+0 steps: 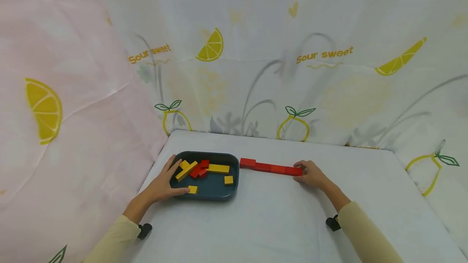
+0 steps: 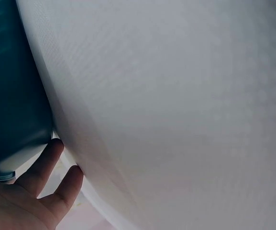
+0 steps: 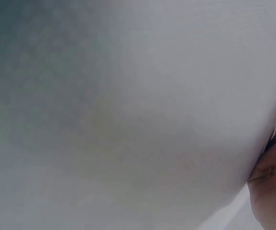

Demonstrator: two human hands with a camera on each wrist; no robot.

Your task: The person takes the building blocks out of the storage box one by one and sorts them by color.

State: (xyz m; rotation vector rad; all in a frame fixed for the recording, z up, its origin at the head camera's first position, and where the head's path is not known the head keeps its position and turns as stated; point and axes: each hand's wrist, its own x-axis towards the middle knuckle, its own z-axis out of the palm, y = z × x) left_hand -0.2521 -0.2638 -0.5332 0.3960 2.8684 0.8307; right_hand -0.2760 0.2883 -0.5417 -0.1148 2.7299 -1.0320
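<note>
My left hand point(image 1: 162, 184) rests on the left end of a dark blue-green tray point(image 1: 215, 196), fingers spread along the rim and thumb reaching over the near edge beside a yellow block point(image 1: 193, 190). In the left wrist view, two outstretched fingers point(image 2: 68, 187) lie by the tray's outer wall point(image 2: 13, 96). My right hand point(image 1: 310, 174) pinches the right end block point(image 1: 293, 171) of a row of red blocks, thumb on the near side and fingers on the far side. At the row's left end, another red block point(image 1: 248, 163) sits next to the tray.
Inside the tray lie long yellow blocks point(image 1: 218, 169), a yellow cube point(image 1: 228, 180) and several red blocks point(image 1: 195, 171). A white cloth point(image 1: 270, 222) covers the table. Lemon-print curtains point(image 1: 248, 72) hang behind and to the left.
</note>
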